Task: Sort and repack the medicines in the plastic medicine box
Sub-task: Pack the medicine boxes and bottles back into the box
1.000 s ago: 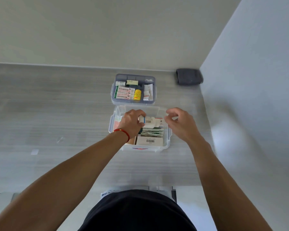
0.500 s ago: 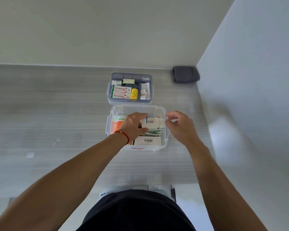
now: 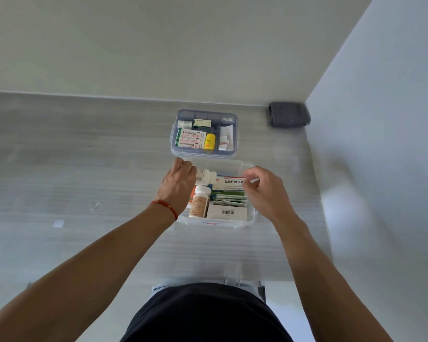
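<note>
A clear plastic medicine box [image 3: 254, 216] stands open on the grey table in front of me. It holds a brown bottle [image 3: 199, 203], a white carton with a barcode [image 3: 227, 212], sachets [image 3: 229, 198] and a carton with Chinese print [image 3: 229, 183]. My left hand [image 3: 178, 186] reaches in at the back left, its fingers closed on the end of a white bottle [image 3: 206, 175] that lies on its side. My right hand [image 3: 265, 191] hovers over the box's right side with curled, pinched fingers at the printed carton's end; I see nothing in it.
Just behind the box sits a blue-tinted insert tray [image 3: 234, 144] with red-and-white cartons [image 3: 192, 140], a yellow bottle [image 3: 209, 142] and small packets. A dark grey folded cloth [image 3: 288, 114] lies in the far right corner. Walls close off the back and the right.
My left hand has carried the white bottle from the middle of the box to its back left, which uncovers the brown bottle. My right hand stays by the right rim.
</note>
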### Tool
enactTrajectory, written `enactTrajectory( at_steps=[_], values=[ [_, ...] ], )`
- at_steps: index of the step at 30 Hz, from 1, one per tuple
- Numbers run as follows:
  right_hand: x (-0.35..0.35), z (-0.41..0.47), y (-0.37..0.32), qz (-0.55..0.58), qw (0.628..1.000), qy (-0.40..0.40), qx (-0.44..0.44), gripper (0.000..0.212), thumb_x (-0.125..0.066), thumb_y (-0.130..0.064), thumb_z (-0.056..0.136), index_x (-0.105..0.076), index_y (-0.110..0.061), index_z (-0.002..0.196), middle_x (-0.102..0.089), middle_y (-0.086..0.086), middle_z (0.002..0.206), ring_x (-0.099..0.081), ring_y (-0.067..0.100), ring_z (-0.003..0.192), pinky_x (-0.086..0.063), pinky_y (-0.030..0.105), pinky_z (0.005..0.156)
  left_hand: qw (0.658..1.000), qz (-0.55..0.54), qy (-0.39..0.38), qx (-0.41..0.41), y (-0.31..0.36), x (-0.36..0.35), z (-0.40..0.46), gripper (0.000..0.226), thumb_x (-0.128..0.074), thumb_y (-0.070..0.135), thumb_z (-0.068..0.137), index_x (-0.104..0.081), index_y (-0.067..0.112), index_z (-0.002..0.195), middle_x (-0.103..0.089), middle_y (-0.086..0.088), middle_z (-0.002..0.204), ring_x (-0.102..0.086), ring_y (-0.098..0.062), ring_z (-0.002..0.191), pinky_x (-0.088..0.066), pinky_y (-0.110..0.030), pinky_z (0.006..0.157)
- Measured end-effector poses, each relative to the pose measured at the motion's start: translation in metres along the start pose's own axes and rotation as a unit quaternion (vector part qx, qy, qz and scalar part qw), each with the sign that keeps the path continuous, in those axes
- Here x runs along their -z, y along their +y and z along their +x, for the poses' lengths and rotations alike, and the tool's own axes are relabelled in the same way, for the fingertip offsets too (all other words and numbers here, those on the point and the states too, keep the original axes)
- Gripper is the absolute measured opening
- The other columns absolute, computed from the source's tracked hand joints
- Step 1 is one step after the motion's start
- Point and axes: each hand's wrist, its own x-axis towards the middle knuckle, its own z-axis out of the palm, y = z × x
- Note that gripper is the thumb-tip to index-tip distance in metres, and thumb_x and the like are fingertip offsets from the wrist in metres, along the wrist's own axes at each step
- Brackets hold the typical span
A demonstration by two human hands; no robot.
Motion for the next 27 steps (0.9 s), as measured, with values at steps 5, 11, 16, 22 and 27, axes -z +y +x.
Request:
enactTrajectory(
  at_steps=[5,11,16,22,27],
  values=[
    [-0.001,0.001,0.004,-0.005,1.000,-0.008,-0.010,0.022,-0.059,-0.019,0.096,-0.070,-0.020,0.115,-0.069,-0.001,0.115,-0.065,0.009,0.091,-0.059,0.034,0.080,0.999,0.017,0.030,-0.022,0.007,-0.005,0.001,0.046,-0.066,-0.012,0.069,-0.069,0.010,0.110,-0.062,-0.012,0.108,-0.058,-0.030,0.096,-0.054,-0.039,0.071],
    [-0.001,0.003,0.005,-0.010,1.000,-0.013,0.003,0.024,-0.058,-0.019,0.096,-0.070,-0.016,0.117,-0.070,-0.001,0.115,-0.066,0.010,0.090,-0.056,0.025,0.075,0.999,-0.014,0.006,-0.049,-0.003,-0.007,0.002,0.052,-0.070,-0.017,0.065,-0.071,0.007,0.111,-0.065,-0.013,0.098,-0.062,-0.032,0.087,-0.057,-0.041,0.071],
    [0.001,0.014,0.004,-0.002,1.000,0.002,0.022,0.023,-0.061,-0.019,0.097,-0.071,-0.017,0.117,-0.072,-0.004,0.111,-0.068,0.009,0.088,-0.059,0.034,0.086,0.996,-0.076,0.029,-0.031,-0.009,0.000,0.010,0.037,-0.052,-0.018,0.076,-0.072,-0.001,0.102,-0.069,-0.016,0.097,-0.063,-0.034,0.090,-0.060,-0.045,0.067],
    [0.011,0.057,-0.002,0.009,0.999,0.037,0.014,0.022,-0.061,-0.015,0.095,-0.073,-0.014,0.114,-0.074,-0.001,0.110,-0.067,0.012,0.097,-0.056,0.030,0.091,0.986,-0.109,0.116,0.055,-0.041,0.021,0.034,0.030,-0.052,-0.015,0.080,-0.071,0.000,0.099,-0.071,-0.014,0.098,-0.065,-0.028,0.097,-0.052,-0.033,0.093],
    [0.006,0.105,-0.013,0.004,1.000,-0.007,-0.022,0.029,-0.057,-0.011,0.098,-0.071,-0.010,0.123,-0.073,0.006,0.123,-0.068,0.022,0.113,-0.049,0.027,0.096,0.932,-0.233,-0.002,0.279,-0.058,0.033,0.069,0.037,-0.056,0.010,0.090,-0.063,0.007,0.126,-0.065,-0.011,0.127,-0.060,-0.028,0.118,-0.047,-0.034,0.098]
  ],
)
